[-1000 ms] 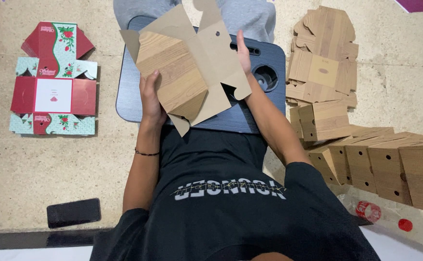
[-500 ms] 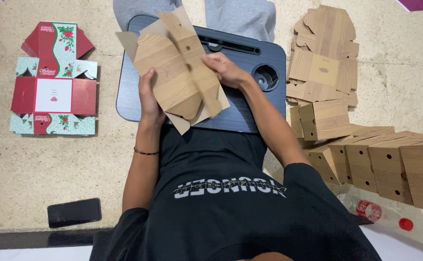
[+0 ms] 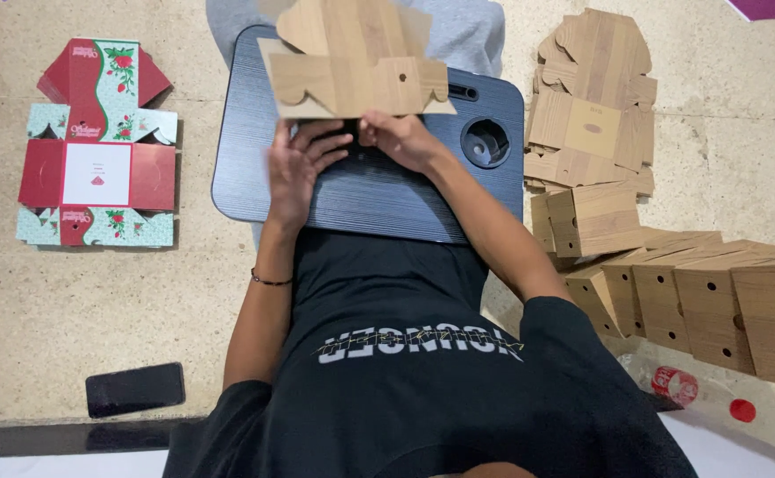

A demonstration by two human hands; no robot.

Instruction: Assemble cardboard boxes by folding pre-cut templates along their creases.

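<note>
Both hands, left (image 3: 294, 168) and right (image 3: 400, 137), pinch the lower edge of a flat box blank (image 3: 352, 62) raised over the tray (image 3: 387, 199). It looks light, thin and bendable, best gripped near the creases.

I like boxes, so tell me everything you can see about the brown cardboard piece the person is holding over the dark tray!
The cardboard piece is a flat-cut box blank printed like light wood grain, partly folded, with scalloped flaps and a small round hole. It sits tilted above the dark lap tray, its top looking blurred. The right hand pinches its lower edge; the left hand lies just below it, fingertips near the edge.
</note>
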